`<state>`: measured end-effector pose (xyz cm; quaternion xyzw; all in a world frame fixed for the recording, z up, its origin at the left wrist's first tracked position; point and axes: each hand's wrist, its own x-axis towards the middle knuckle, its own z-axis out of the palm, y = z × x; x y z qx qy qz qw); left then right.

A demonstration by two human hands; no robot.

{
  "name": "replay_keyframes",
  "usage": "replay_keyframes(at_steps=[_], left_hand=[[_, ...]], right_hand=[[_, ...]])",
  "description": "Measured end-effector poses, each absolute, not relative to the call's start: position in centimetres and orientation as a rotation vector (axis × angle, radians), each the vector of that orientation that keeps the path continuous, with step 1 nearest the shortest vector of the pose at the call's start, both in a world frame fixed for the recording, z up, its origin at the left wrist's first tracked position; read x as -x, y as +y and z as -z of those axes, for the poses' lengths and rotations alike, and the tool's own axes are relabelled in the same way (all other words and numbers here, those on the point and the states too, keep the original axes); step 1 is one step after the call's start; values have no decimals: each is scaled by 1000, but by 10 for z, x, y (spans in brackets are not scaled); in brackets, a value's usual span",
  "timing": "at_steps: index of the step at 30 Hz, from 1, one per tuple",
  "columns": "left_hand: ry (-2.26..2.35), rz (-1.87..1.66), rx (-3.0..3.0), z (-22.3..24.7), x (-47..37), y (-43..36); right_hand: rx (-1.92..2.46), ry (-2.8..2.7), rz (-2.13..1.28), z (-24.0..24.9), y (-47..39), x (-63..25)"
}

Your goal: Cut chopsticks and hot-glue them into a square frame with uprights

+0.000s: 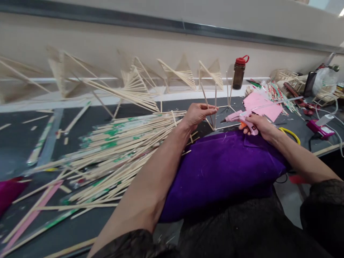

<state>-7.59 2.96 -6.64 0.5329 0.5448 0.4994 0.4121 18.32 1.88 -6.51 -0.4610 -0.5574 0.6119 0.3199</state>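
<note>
My left hand pinches a thin wooden stick that leans upright at the near side of a small stick frame. More uprights of the frame stand beside and behind my fingers. In my right hand is a pink hot glue gun, fingers wrapped around its handle near the orange trigger. Its nozzle points left, a little to the right of the frame's near corner; I cannot tell whether it touches anything. Purple cloth lies below both hands, along the table's front edge.
Bundled wooden sticks cover the dark table on the left. Several twisted stick models stand along the wall. A brown bottle with a red lid, pink paper, a magenta device and white cables are on the right.
</note>
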Motion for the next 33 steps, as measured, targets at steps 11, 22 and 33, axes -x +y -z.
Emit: replay_keyframes(at_steps=[11, 22, 33], left_hand=[[1406, -1259, -1410, 71, 77, 36], [1393, -1268, -1380, 68, 75, 31], [1356, -1252, -1424, 65, 74, 28]], right_hand=[[927, -1377, -1758, 73, 27, -199], [1019, -1408, -1573, 75, 26, -189], [1125, -1606, -1496, 83, 30, -177]])
